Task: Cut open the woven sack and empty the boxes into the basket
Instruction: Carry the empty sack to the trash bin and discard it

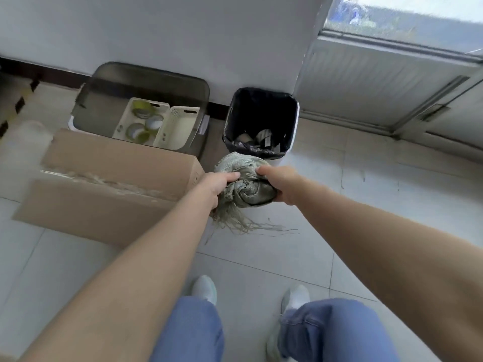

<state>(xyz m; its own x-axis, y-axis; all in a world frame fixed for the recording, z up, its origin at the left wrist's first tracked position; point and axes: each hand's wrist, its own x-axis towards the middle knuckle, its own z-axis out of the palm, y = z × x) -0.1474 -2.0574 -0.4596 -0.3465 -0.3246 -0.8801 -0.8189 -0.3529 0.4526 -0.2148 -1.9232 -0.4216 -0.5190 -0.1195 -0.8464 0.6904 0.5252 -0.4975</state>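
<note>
A long cardboard box (109,184) lies at left, its taped seam seemingly unopened, so emptying it into the grey basket (99,100) at upper left likely remains. At centre, the woven sack (245,184) (already slack, threads fraying) is bunched between left hand (217,184) and right hand (279,184), both gripping it below the black-lined bin (294,131).

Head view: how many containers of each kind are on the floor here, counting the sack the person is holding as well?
Cardboard box: 1
Smoky plastic tub: 1
Cream baskets, inside the tub: 2
Bin with black liner: 1
Woven sack, crumpled and held by both hands: 1
Total: 6
</note>
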